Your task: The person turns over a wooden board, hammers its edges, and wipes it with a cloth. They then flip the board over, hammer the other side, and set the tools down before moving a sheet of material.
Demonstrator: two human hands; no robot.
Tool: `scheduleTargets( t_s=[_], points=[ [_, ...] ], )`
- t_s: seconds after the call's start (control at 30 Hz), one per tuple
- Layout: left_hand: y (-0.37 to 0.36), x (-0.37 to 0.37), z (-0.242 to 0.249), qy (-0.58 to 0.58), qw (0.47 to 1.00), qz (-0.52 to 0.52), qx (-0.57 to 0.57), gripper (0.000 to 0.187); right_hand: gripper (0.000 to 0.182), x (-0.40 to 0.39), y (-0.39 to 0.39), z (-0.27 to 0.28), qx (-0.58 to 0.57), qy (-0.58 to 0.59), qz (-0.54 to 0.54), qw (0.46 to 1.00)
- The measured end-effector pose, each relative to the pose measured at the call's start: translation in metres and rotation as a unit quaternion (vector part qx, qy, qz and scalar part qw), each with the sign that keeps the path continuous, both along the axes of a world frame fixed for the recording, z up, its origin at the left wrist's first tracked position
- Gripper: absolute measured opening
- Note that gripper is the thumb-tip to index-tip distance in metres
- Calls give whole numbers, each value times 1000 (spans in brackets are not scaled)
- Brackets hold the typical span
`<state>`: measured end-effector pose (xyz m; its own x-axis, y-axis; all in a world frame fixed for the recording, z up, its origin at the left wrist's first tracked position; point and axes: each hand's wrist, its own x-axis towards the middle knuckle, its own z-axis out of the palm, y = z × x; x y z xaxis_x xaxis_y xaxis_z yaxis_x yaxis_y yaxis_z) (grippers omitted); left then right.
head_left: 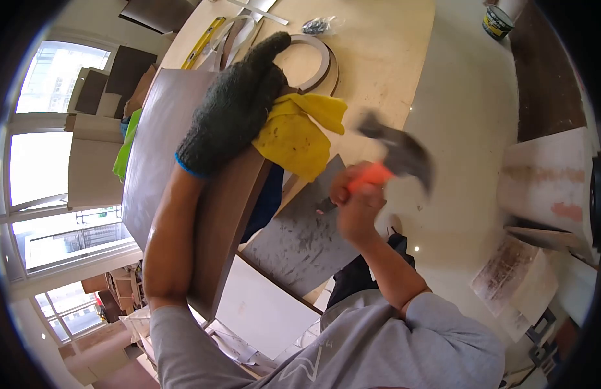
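The brown curved laminate-faced wooden panel [226,214] is standing on edge across the pale plywood worktable [384,58], and the person is working on it with both hands. The left hand [232,110], in a dark knitted work glove with a blue cuff, is lying flat and spread along the panel's top edge, pressing it down rather than gripping anything. Just to the right of the panel, the bare right hand [355,204] is wrapped tightly around the orange handle of a steel claw hammer [394,159], whose head is blurring in mid-swing. What the hammer is striking cannot be told; no nail is showing. Judged from this, the fixing appears to be under way, not finished, since the panel is needing to be held. A crumpled yellow cloth [300,133] is lying against the panel beside the gloved hand, and a grey scuffed board [300,240] is resting below the hammer hand. Beyond the panel a thin curved wooden strip [320,61] and a yellow spirit level [202,42] are lying on the table.
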<state>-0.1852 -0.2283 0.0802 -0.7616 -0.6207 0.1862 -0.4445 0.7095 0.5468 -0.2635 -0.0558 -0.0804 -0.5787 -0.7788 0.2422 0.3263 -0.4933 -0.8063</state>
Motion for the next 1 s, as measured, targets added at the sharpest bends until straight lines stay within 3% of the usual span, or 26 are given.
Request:
scheduleTargets(
  t_s=[0.07, 0.1, 0.23, 0.33, 0.37, 0.47, 0.53, 0.6, 0.7, 0.77, 0.83, 0.9, 1.0],
  points=[
    [-1, -2, -4, 42, 997, 19, 60, 41, 37, 4, -10, 3, 152, 126, 24, 980],
    [0, -2, -5, 30, 999, 12, 44, 41, 36, -2, -6, 10, 154, 71, 54, 984],
    [-6, 2, 0, -4, 1000, -15, -4, 42, 39, 10, 8, -5, -141, -8, -7, 990],
    [-5, 6, -9, 32, 998, -24, 49, 42, 38, 14, -3, -5, 136, 116, 31, 983],
    [-8, 6, -6, 55, 996, -22, 66, 42, 38, 6, 1, 7, 156, 95, 40, 982],
    [-7, 3, -2, 9, 999, -24, -26, 38, 40, 14, 9, -2, -129, -17, -2, 991],
    [-10, 3, -9, 31, 999, -11, 11, 39, 43, 11, 5, -16, 22, 79, 38, 996],
    [-16, 5, -11, 61, 998, -9, 33, 39, 45, 10, -5, 6, 140, 128, 40, 981],
    [-10, 4, -3, -1, 998, -19, -57, 41, 46, 13, 9, -6, -81, -2, 2, 997],
    [-12, 7, -6, -10, 999, -19, -25, 41, 45, 11, -1, -15, 71, 207, 0, 976],
    [-11, 6, -7, -8, 1000, -19, -21, 41, 44, 9, 1, -17, 142, 209, 11, 968],
    [-15, 7, -8, 2, 999, -10, -51, 41, 43, 11, 4, -17, 123, 3, 44, 991],
    [-12, 5, -6, 19, 1000, -4, -19, 42, 44, 15, 13, -9, 49, 142, 80, 985]
  ],
)
